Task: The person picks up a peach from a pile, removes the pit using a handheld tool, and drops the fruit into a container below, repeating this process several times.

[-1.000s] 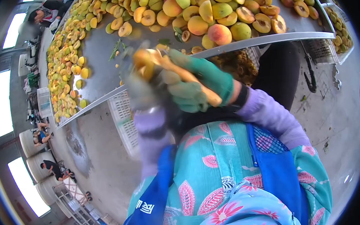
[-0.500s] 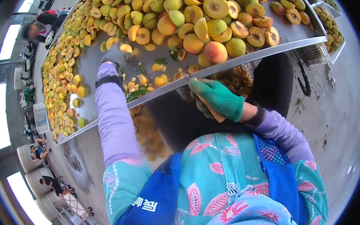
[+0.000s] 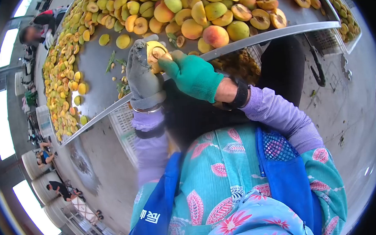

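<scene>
My left hand (image 3: 143, 75), in a grey glove, is closed round a halved yellow fruit (image 3: 155, 55) just above the metal table's front edge. The cut face of the fruit looks toward my right hand. In a green glove, my right hand (image 3: 194, 76) is closed, its thumb against the fruit's cut side. A thin curved tool seems to lie across the cut face, but its handle is hidden in the green glove. Behind the hands, whole and halved fruits (image 3: 215, 36) are heaped on the metal table (image 3: 94, 58).
Green leaves (image 3: 110, 62) and small scraps lie on the table. Below its edge stand a white crate (image 3: 124, 128) and a container of dark fruit pieces (image 3: 241, 67). Crates of fruit (image 3: 343, 17) stand at right. Another person (image 3: 45, 29) is at upper left.
My left hand has come back from the table to the front edge with a fruit half. My right hand has moved up and left to meet it.
</scene>
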Demonstrator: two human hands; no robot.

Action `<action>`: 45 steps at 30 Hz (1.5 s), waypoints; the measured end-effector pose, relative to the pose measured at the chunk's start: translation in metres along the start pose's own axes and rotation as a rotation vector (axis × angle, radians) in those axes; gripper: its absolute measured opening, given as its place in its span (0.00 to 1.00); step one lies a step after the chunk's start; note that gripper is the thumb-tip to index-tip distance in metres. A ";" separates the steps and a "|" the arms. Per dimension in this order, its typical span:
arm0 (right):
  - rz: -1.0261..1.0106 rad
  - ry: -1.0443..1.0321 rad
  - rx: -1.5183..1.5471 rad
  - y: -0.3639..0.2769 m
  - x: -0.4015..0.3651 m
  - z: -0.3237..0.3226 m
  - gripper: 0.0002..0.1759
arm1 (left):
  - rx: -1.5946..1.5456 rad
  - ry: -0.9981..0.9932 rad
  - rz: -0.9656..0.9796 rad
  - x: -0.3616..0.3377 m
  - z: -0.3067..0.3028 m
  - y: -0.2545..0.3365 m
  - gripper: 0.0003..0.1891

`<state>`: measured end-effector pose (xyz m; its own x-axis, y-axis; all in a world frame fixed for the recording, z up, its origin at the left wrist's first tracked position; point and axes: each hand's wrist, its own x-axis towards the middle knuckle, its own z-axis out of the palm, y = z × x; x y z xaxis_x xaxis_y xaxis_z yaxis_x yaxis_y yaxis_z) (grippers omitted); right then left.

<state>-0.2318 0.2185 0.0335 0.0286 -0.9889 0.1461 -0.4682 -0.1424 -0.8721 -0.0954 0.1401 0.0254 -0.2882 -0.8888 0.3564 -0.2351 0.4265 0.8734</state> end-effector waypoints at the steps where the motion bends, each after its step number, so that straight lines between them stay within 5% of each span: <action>1: -0.079 0.018 -0.055 0.005 -0.002 0.002 0.24 | -0.041 0.018 -0.037 -0.002 0.004 0.002 0.12; 3: -0.246 0.039 -0.170 0.019 -0.004 0.011 0.26 | -0.389 0.017 -0.217 -0.001 0.009 0.017 0.12; 4: -0.163 0.035 -0.073 0.022 -0.005 0.014 0.26 | -0.560 0.023 -0.309 -0.001 0.010 0.023 0.13; 9: 0.437 -0.164 0.695 -0.017 -0.007 -0.013 0.28 | -0.386 0.200 -0.121 -0.005 0.033 0.030 0.14; 12: 0.185 0.001 0.659 0.004 -0.006 0.004 0.31 | -0.321 0.190 -0.096 -0.009 0.036 0.028 0.16; 16: 0.637 -0.143 1.125 -0.027 -0.008 -0.013 0.30 | -0.406 0.019 -0.207 -0.003 0.027 0.026 0.19; 20: 0.544 -0.159 1.100 -0.011 -0.008 -0.016 0.28 | -0.227 -0.145 -0.084 0.004 0.015 0.017 0.15; 23: 0.709 -0.235 1.221 -0.026 -0.010 -0.020 0.26 | -0.277 -0.078 -0.317 0.009 0.014 0.020 0.18; 25: 0.631 -0.388 1.602 -0.015 -0.003 -0.008 0.24 | -0.285 -0.029 -0.458 0.017 0.013 0.025 0.17; 28: 0.658 -0.359 1.569 -0.004 -0.003 -0.013 0.24 | -0.137 -0.228 -0.032 0.033 0.019 0.009 0.17; 30: 0.602 -0.259 1.596 -0.009 -0.004 -0.004 0.24 | -0.277 -0.389 -0.343 0.044 0.018 0.017 0.17; 32: 0.485 -0.141 1.584 -0.008 -0.001 0.006 0.26 | -0.407 -0.250 -0.240 0.044 0.029 0.001 0.18; 34: 0.480 -0.099 1.171 -0.015 0.003 -0.015 0.27 | -0.520 -0.134 -0.161 0.038 0.040 0.000 0.19; 37: 0.434 -0.311 0.759 0.016 0.011 -0.044 0.29 | 0.230 -0.217 0.495 0.035 0.031 0.000 0.21; 39: 0.540 -0.333 0.837 0.012 0.009 -0.038 0.29 | -0.258 -0.188 0.149 0.033 0.032 0.001 0.17; 41: 0.548 -0.285 1.396 0.008 0.006 -0.013 0.22 | -0.739 -0.160 -0.207 0.034 0.037 0.002 0.14; 45: 0.570 -0.171 1.330 -0.002 0.010 -0.007 0.27 | -0.389 -0.099 -0.265 0.043 0.037 0.012 0.13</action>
<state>-0.2370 0.2089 0.0397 0.2694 -0.9034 -0.3336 0.6924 0.4224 -0.5849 -0.1454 0.1129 0.0387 -0.3567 -0.9301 0.0878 0.0471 0.0760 0.9960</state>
